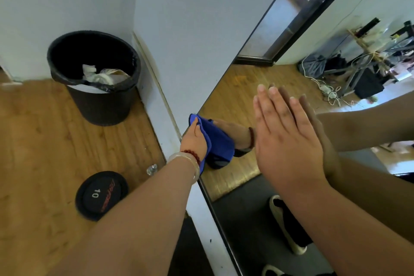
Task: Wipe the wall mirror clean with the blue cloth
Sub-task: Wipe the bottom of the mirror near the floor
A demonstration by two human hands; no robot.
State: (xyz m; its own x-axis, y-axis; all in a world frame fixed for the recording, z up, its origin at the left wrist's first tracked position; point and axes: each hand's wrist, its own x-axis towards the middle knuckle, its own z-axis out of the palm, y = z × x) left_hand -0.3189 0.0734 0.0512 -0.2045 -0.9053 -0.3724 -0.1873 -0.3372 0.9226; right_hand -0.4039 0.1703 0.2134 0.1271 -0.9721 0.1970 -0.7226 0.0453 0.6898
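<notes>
The wall mirror (235, 96) has a thin dark frame and fills the right side of the view, reaching down near the wooden floor. My left hand (193, 141) holds the blue cloth (207, 139) against the glass at the mirror's left edge, low down. The cloth folds round the hand and hides its fingers. On that wrist are a pale bangle and a red bead bracelet. My right hand (289, 141) lies flat on the glass further right, fingers straight and together, holding nothing. Both hands are doubled in the reflection.
A black bin (94, 101) with a liner and rubbish stands in the corner to the left. A black weight plate (100, 195) marked 10 and a small clear knob (152, 169) lie on the floor near the skirting. The mirror reflects shoes, cables and furniture.
</notes>
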